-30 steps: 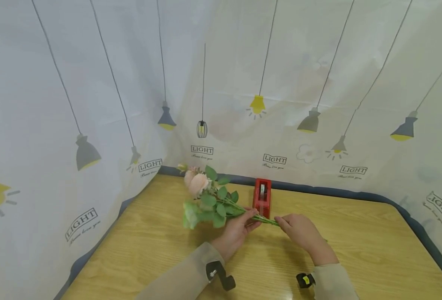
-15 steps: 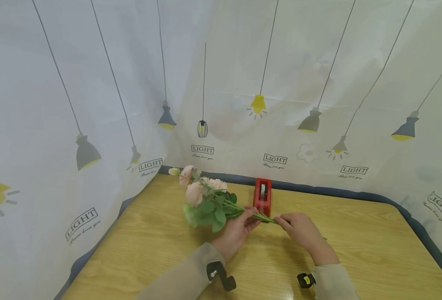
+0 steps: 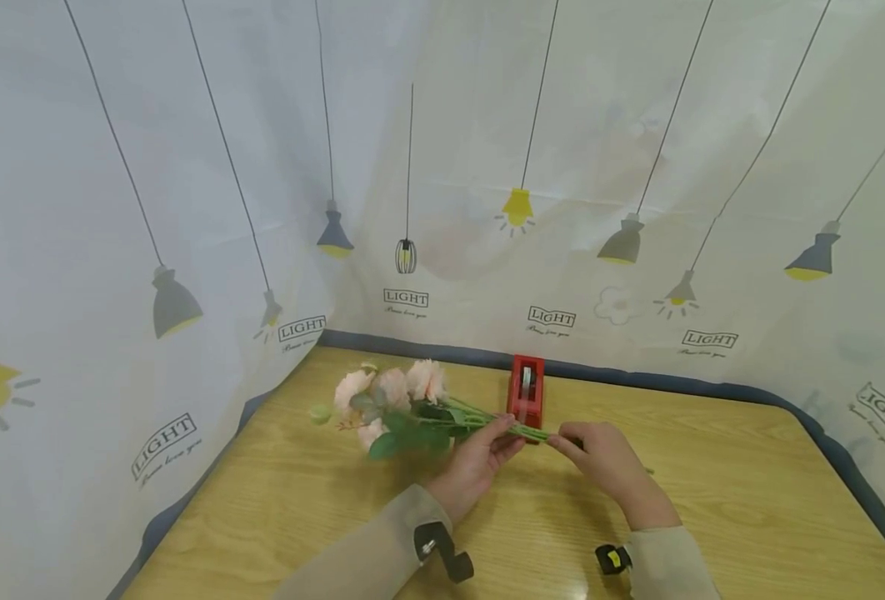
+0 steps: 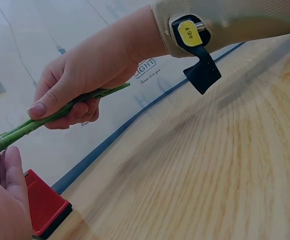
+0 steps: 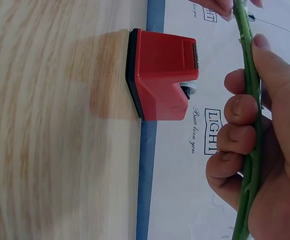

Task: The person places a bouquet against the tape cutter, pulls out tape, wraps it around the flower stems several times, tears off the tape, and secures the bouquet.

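A bunch of flowers with pale pink blooms and dark green leaves lies across both hands, blooms to the left. My left hand holds the green stems below the leaves, thumb on top. My right hand grips the lower stems, its fingers curled round them in the right wrist view. Something clear and shiny, which looks like tape, is on the stems between the hands in the left wrist view. Just behind the stems stands a red tape dispenser with a roll in it.
The wooden table runs under both arms. A white cloth printed with lamps hangs along the back and sides, with a dark blue border at the table's edge. Each wrist bears a black camera mount.
The flower heads have turned about the stems and swung down to the left, showing different blooms and leaves. Both hands stay nearly in place, still holding the stems. The dispenser has not moved.
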### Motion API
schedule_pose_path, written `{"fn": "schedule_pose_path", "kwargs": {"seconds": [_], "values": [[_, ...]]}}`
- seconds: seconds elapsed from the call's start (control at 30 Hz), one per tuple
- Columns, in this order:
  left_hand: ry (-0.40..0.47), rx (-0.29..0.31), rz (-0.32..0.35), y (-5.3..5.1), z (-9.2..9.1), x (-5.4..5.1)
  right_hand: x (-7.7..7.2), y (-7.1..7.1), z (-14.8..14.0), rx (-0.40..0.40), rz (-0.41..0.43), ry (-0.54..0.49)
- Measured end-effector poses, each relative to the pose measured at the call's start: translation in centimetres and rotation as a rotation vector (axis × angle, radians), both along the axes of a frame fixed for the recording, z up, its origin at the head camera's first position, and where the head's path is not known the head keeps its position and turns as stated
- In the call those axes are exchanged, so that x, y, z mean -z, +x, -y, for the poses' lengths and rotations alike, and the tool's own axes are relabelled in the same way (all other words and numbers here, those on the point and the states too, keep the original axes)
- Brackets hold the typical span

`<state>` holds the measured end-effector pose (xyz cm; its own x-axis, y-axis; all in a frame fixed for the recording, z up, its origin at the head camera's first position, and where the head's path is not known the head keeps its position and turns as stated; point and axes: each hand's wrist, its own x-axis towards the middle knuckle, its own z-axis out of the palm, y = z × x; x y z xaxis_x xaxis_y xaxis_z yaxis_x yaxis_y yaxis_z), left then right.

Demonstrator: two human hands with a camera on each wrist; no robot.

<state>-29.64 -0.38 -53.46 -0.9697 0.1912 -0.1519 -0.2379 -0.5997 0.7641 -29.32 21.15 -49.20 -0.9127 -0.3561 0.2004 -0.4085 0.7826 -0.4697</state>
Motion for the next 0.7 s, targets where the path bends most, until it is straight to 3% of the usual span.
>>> {"fn": "schedule_pose_path", "kwargs": {"seconds": [0.2,0.7], "values": [[0.005,-0.027,0.044,-0.2,-0.24,-0.12,0.09,-0.12,0.06,-0.007,-0.032,0.013],[0.009,-0.039,0.042,0.24,-0.23,-0.78,0.36,-0.12,0.09,-0.034,-0.091,-0.005]]}}
